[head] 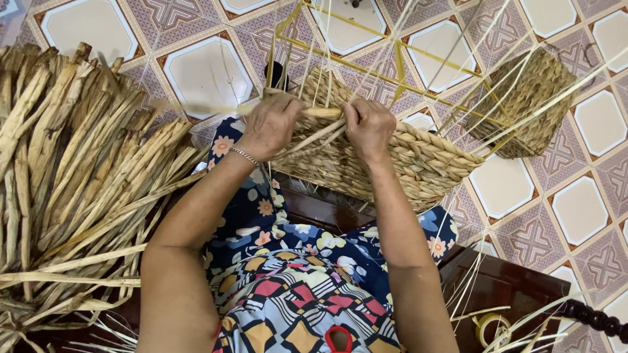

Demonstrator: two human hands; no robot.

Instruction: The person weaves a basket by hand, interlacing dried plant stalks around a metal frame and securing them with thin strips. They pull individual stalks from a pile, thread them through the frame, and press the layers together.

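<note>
Clearly both hands, the left hand (271, 124) and right hand (369, 127), are closed, pinching a dried fibre strand (320, 134) at the rim of the half-woven basket (418, 163) on the lap, which looks light, pliable yet brittle, best gripped near the weave

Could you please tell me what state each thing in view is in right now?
Half-woven straw basket on a yellow wire frame: unfinished, upper frame bare.
Left hand: gripping a pale flat straw strand.
Right hand: pressed on the weave.
Finished woven straw basket: tilted on the tiled floor.
Bundle of dried straw stalks: loose, piled.
</note>
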